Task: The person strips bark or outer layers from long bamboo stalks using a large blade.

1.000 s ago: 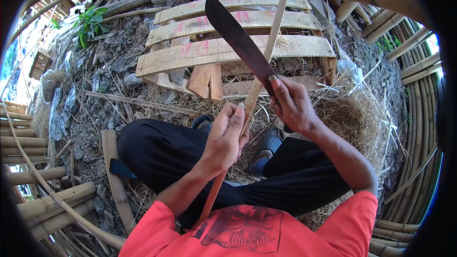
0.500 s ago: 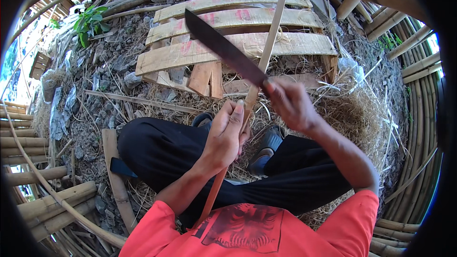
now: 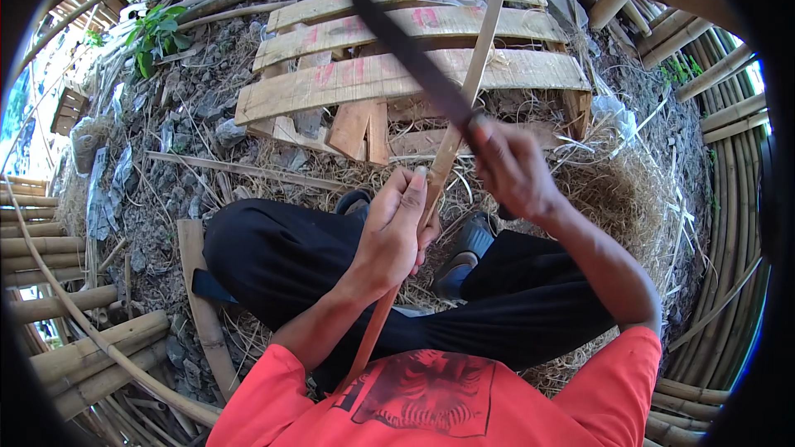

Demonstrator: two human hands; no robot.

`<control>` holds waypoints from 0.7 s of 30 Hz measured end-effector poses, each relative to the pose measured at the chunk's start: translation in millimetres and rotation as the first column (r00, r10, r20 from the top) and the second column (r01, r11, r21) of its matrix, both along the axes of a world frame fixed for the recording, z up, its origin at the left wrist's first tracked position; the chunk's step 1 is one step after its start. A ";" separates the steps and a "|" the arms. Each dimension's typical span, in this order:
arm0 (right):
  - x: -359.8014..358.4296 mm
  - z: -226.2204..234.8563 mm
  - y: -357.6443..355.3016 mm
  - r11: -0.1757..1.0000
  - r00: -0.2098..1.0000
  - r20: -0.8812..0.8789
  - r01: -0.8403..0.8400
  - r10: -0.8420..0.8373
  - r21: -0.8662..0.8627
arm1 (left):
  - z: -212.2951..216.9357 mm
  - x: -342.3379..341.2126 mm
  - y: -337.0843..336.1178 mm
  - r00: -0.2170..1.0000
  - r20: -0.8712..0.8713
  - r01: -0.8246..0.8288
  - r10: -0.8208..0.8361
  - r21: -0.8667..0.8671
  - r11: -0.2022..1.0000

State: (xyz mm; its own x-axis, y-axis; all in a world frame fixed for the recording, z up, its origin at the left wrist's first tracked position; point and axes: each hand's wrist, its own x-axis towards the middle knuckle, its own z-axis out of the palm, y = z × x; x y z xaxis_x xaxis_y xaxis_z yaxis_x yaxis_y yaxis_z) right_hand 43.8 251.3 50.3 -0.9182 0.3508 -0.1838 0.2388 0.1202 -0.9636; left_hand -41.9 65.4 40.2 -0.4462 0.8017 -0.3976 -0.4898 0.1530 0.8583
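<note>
My left hand is wrapped round a long bamboo strip, thumb lying along it. The strip slants from beside my shirt up and away past the far edge of the view. In my right hand is a machete, its dark, wide blade pointing up and to the left. The blade passes across the strip a little beyond my left hand; whether it touches the strip cannot be made out. My right fingers close round the handle, which is mostly hidden.
A low slatted wooden pallet lies in front of me. Thin curly shavings heap on the right. Bamboo poles line the right side, and more poles lie at the left. A leafy green plant grows at the far left.
The machete and my right hand have shifted slightly to the right, the blade tip rising toward the far side. My left hand keeps its hold on the strip, nearly still.
</note>
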 end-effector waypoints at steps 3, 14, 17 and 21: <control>5.3 -5.1 -16.2 0.990 0.997 -0.036 -0.066 0.071 0.126 | -1.1 1.8 -3.8 1.000 0.003 0.006 -0.006 -0.022 1.000; 1.0 0.8 -8.5 1.000 0.997 0.067 0.027 -0.026 -0.014 | -4.7 2.4 -1.7 0.998 0.048 -0.032 0.033 -0.029 0.999; 7.4 -11.8 -23.1 0.985 0.991 -0.031 -0.124 0.128 0.118 | -5.5 -2.1 -1.8 0.999 0.040 -0.035 0.035 -0.011 0.999; -0.7 -4.3 -5.1 0.994 0.998 0.003 0.059 -0.059 -0.096 | -4.3 -0.8 -1.2 0.999 0.053 -0.013 0.014 -0.006 1.000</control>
State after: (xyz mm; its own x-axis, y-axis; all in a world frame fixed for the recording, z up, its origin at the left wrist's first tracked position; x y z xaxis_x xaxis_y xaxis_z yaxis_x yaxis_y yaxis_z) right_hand 43.1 246.2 46.0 -0.8967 0.3848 -0.2189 0.2424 0.0129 -0.9701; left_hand -42.7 64.1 35.8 -0.4354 0.7932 -0.4257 -0.5364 0.1512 0.8303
